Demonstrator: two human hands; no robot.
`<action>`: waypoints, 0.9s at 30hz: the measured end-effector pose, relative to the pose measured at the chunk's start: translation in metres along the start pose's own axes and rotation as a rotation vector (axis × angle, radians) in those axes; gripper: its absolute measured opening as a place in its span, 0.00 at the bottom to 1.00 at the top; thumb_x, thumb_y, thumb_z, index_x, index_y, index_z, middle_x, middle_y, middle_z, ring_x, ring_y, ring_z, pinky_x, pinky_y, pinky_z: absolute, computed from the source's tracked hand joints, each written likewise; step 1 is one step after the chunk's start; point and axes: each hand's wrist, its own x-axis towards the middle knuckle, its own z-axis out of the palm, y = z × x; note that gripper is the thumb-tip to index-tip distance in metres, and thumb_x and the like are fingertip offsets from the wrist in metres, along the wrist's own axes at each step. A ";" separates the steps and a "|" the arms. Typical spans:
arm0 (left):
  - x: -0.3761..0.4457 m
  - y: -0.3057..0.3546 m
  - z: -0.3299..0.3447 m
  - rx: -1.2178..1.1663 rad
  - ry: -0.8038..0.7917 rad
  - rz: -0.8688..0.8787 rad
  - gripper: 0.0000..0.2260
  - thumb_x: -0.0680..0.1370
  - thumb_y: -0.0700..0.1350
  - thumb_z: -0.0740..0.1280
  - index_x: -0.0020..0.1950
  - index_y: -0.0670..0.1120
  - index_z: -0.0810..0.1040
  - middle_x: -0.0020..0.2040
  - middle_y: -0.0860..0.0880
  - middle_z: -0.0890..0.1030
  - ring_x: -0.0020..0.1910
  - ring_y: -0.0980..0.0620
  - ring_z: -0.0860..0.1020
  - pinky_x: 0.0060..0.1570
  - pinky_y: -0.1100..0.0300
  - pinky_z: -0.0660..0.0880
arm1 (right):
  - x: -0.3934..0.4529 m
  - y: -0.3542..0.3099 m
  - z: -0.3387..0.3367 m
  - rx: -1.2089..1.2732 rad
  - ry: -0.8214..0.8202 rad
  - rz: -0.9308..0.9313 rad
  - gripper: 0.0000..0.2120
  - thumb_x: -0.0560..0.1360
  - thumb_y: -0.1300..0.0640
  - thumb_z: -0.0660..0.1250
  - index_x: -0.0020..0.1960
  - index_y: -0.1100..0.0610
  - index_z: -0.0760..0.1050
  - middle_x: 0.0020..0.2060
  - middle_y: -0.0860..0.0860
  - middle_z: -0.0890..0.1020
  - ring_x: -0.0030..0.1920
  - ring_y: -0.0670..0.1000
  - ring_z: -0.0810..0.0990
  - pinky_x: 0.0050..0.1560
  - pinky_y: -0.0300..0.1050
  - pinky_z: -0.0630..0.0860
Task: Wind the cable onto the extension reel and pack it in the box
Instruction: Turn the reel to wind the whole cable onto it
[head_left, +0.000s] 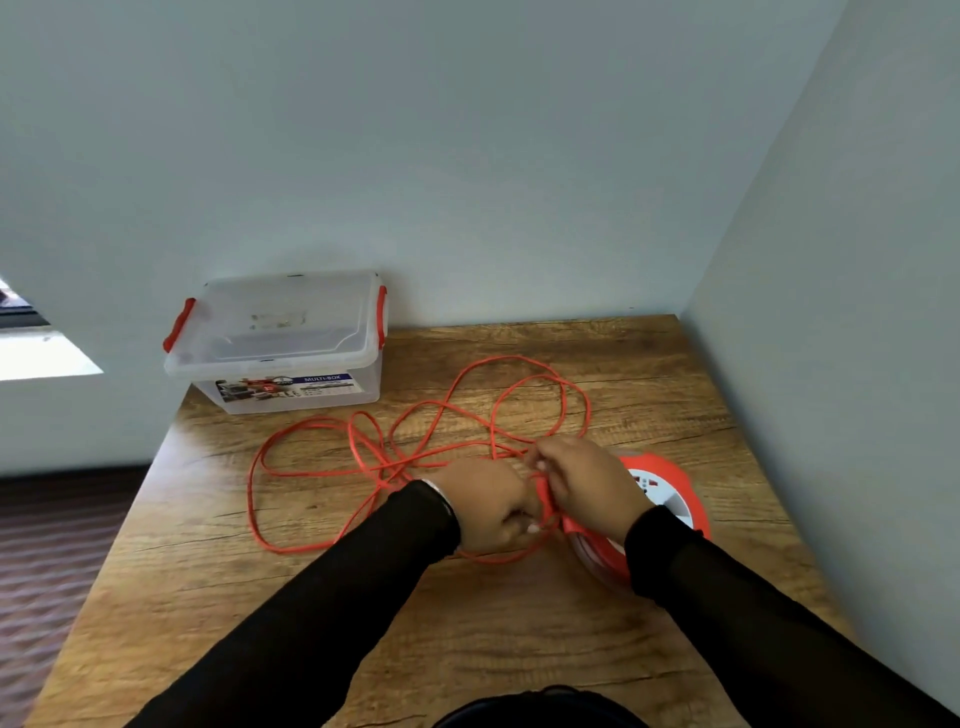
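Note:
An orange cable (363, 457) lies in loose tangled loops across the middle of the wooden table (467, 623). The orange extension reel (670, 499), with a white socket face, lies at the right, partly hidden by my right forearm. My left hand (488, 509) grips a strand of cable just left of the reel. My right hand (582, 483) pinches the cable beside it, above the reel's edge. The clear plastic box (285, 343) with red clips stands shut at the table's far left corner.
Pale walls close off the table at the back and along the right side. The table's left edge drops to a dark patterned floor (52, 545). A bright window opening (31, 353) shows at far left.

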 end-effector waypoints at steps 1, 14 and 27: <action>0.001 0.005 0.000 0.083 0.013 0.037 0.10 0.79 0.48 0.59 0.50 0.47 0.79 0.48 0.45 0.82 0.48 0.42 0.78 0.40 0.53 0.72 | 0.003 0.002 -0.001 0.097 0.021 0.082 0.08 0.74 0.64 0.61 0.48 0.56 0.78 0.46 0.51 0.83 0.49 0.53 0.79 0.48 0.48 0.73; -0.044 -0.077 -0.003 -0.292 0.368 -0.901 0.10 0.76 0.44 0.61 0.37 0.44 0.75 0.38 0.42 0.79 0.39 0.42 0.77 0.38 0.57 0.67 | -0.016 0.011 -0.002 0.221 -0.038 0.100 0.07 0.75 0.49 0.66 0.49 0.51 0.78 0.46 0.45 0.84 0.49 0.47 0.80 0.56 0.54 0.70; 0.020 0.007 0.043 -0.141 0.089 -0.380 0.30 0.74 0.53 0.66 0.74 0.51 0.61 0.75 0.49 0.62 0.75 0.46 0.56 0.70 0.46 0.54 | -0.009 0.001 -0.040 0.922 -0.090 0.425 0.08 0.73 0.74 0.59 0.42 0.67 0.76 0.32 0.58 0.79 0.33 0.50 0.78 0.42 0.41 0.75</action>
